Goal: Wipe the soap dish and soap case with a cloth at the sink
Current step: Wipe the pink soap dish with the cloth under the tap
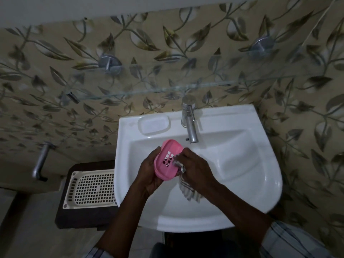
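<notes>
My left hand holds a pink soap dish with a slotted bottom, tilted over the white sink. My right hand grips a striped grey cloth and presses a bunched part of it against the pink dish's right side. The rest of the cloth hangs down into the basin. A clear soap case lies on the sink's back ledge, left of the tap.
A metal tap stands at the sink's back middle. A glass shelf runs along the leaf-patterned wall above. Left of the sink, a cream perforated basket rests on a dark stool. A metal pipe juts from the wall.
</notes>
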`<action>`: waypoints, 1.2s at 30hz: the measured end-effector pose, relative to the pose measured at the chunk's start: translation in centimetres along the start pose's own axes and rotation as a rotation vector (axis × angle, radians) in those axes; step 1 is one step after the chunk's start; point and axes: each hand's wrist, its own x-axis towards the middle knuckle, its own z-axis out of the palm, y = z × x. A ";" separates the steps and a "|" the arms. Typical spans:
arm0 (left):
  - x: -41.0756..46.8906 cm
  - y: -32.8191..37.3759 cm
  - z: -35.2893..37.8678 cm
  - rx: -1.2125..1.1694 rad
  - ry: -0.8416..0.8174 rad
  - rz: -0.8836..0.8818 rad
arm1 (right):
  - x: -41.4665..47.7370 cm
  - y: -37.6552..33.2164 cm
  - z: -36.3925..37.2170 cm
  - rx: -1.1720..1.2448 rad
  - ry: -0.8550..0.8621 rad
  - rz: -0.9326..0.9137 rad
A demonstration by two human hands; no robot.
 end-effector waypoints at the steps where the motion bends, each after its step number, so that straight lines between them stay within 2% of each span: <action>1: 0.0 0.3 0.2 0.033 -0.002 -0.007 | 0.6 0.7 -0.2 0.003 0.052 0.056; 3: 0.1 0.9 0.8 0.068 -0.002 0.005 | 1.1 0.7 -0.4 -0.001 0.137 0.157; 4: 0.2 1.3 1.0 0.058 0.011 0.023 | 1.0 0.0 -0.2 0.011 0.103 0.108; 7: 0.1 1.8 0.7 0.057 0.046 0.030 | -0.3 -0.9 0.2 -0.037 -0.110 -0.242; 8: -0.1 1.7 0.6 0.073 0.040 0.020 | 0.1 -0.3 -0.3 -0.065 -0.113 -0.248; 12: -0.8 1.7 0.7 0.119 -0.001 -0.023 | 2.1 1.6 -1.8 -0.204 0.147 -0.135; 15: -0.9 2.0 0.9 0.149 -0.002 0.005 | 1.7 1.4 -0.9 -0.225 0.119 -0.166; 17: -0.8 1.4 1.2 0.206 0.037 0.050 | 1.3 1.0 -0.2 -0.233 0.094 -0.047; 20: -0.6 0.0 1.3 0.214 0.082 0.128 | 1.7 0.3 0.4 0.030 0.045 0.168; 22: -0.5 -0.2 1.0 0.112 0.112 0.155 | 2.0 -0.1 0.0 0.273 -0.051 0.105; 23: -0.5 0.1 0.8 0.078 0.118 0.155 | 2.2 -0.1 -0.2 0.320 -0.065 0.036; 25: -0.6 0.7 0.9 0.068 0.119 0.147 | 2.2 0.1 -0.2 0.302 0.021 0.008; 27: -0.7 1.3 1.4 0.070 0.104 0.134 | 1.9 0.0 -0.2 0.243 0.135 0.124; 29: -0.9 1.8 1.5 0.058 0.082 0.117 | 1.7 -0.1 -0.6 0.298 0.047 0.237; 30: -1.1 2.2 1.3 0.045 0.070 0.108 | 1.9 0.0 -1.3 0.410 0.015 0.311; 33: -1.4 2.8 0.0 0.004 0.049 0.062 | 2.5 1.3 -4.4 0.831 0.062 0.542; 36: -2.1 3.2 -1.2 -0.082 -0.090 0.028 | 3.0 1.6 -6.7 1.055 -0.041 0.565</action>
